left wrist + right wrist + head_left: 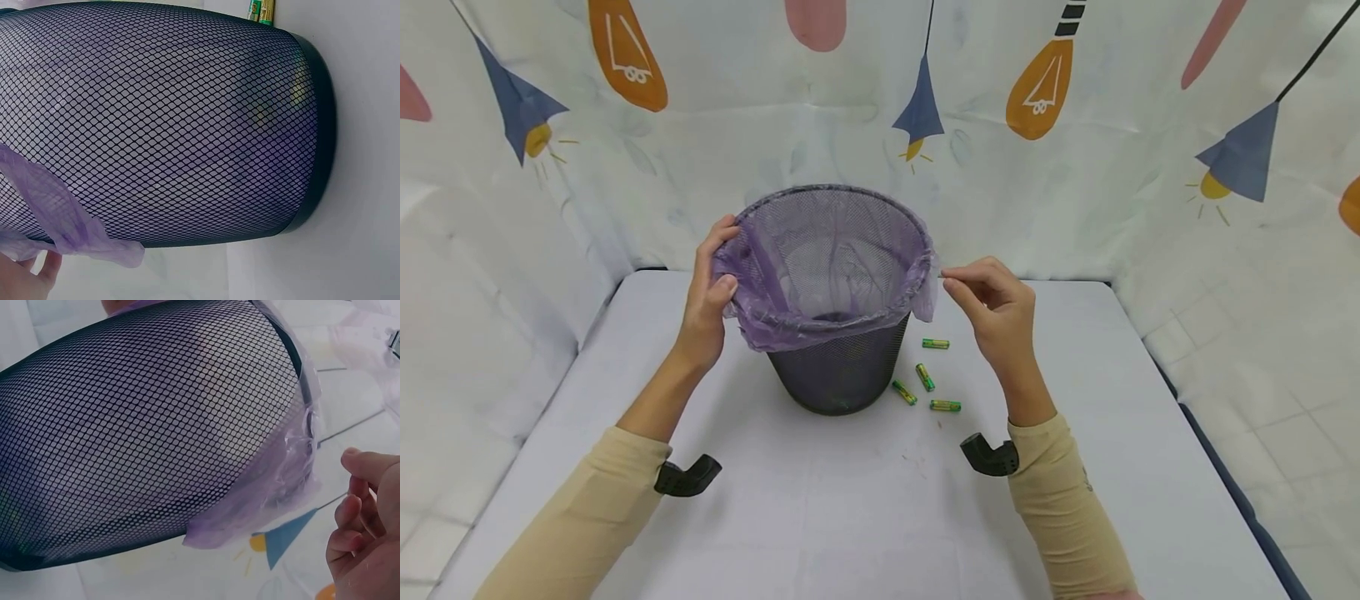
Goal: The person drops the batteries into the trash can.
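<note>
the left hand point(705, 287) curls its fingers over the purple bag point(790, 337) at the left rim of the bin point(835, 379), probably for steadiness, while the right hand point(996, 300), right of it, has fingertips close together, pinching what i cannot tell, and batteries point(945, 406) lie near its base.

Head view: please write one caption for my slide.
Left hand grips a mesh bin lined with a purple bag, right hand beside it, four green batteries on the table.
</note>
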Demonstrator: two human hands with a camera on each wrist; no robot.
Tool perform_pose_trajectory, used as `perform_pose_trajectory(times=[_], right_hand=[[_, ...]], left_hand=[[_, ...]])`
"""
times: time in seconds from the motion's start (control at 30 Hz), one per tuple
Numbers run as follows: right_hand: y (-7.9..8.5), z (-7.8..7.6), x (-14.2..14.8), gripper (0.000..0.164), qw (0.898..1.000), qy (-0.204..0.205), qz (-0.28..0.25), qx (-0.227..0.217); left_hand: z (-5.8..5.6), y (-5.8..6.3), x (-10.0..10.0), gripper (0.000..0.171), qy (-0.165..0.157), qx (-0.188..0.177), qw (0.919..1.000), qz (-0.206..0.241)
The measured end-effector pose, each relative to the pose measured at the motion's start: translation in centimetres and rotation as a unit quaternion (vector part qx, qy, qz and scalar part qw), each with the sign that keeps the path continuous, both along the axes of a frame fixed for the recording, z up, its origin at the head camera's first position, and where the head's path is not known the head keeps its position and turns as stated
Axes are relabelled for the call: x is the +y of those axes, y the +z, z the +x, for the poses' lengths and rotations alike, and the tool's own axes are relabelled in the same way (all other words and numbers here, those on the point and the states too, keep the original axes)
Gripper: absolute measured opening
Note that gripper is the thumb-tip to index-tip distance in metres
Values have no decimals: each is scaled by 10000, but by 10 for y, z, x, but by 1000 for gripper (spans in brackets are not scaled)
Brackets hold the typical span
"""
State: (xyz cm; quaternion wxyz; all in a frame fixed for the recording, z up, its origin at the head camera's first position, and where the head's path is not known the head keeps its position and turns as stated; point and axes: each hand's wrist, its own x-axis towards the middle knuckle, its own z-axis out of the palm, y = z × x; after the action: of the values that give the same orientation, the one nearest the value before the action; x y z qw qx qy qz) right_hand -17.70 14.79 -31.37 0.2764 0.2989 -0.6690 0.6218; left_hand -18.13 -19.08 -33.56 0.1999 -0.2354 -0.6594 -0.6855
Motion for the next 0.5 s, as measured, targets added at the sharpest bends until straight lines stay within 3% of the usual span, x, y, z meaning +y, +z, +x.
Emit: perform_pose_trajectory(times=[0.23, 0.5], right_hand=[[-8, 1, 5, 16, 9997, 14, -102, -227], [-21, 2, 8, 19, 9960, -328, 137, -815]], left_hand=[[0, 1, 1, 58, -17, 11, 10000, -7], [-1, 1, 1, 60, 35, 74, 10000, -24]])
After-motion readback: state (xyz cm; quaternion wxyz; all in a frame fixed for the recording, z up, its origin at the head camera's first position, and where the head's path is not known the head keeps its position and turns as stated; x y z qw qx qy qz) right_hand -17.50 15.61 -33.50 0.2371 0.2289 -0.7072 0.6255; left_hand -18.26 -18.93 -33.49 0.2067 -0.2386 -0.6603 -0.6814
